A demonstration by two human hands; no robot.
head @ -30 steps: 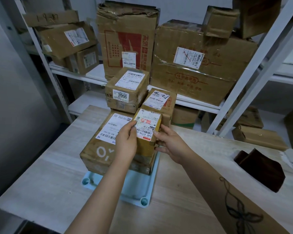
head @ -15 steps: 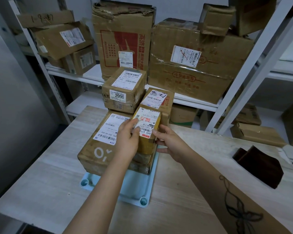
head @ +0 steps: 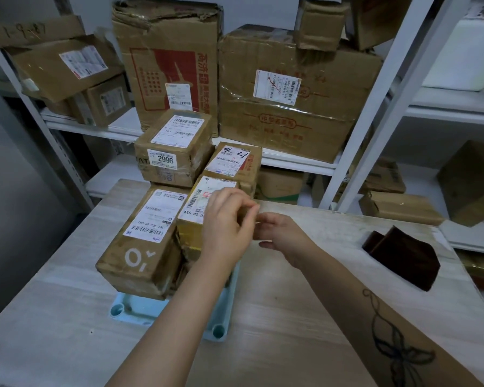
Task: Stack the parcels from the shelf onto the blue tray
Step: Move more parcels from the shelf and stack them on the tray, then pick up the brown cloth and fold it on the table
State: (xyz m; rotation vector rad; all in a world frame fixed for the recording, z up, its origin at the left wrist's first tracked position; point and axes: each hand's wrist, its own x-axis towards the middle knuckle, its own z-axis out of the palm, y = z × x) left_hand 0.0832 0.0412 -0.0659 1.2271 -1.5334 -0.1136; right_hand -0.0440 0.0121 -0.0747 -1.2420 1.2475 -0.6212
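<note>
The blue tray [head: 218, 331] lies on the wooden table under a stack of cardboard parcels. A large box with a white "O" logo [head: 140, 255] sits at its left. On the right, a small yellow-taped parcel [head: 197, 199] stands on top of other parcels. Behind them are a box labelled 2996 [head: 173, 152] and one marked "12" [head: 235, 163]. My left hand [head: 225, 222] lies over the small parcel's near right corner, fingers curled round its right edge. Just right of the parcel is my right hand [head: 281, 233], loosely curled, its fingertips meeting those of the left hand.
White metal shelves [head: 291, 160] behind the table hold several large and small cardboard boxes [head: 288, 99]. A dark brown pouch [head: 403, 258] lies at the table's right. More parcels [head: 397, 208] sit on the lower shelf to the right. A grey wall is on the left.
My left hand slid right across the small parcel's top to its right edge. My right hand drew back a little from the parcel's side. The parcels stayed in place.
</note>
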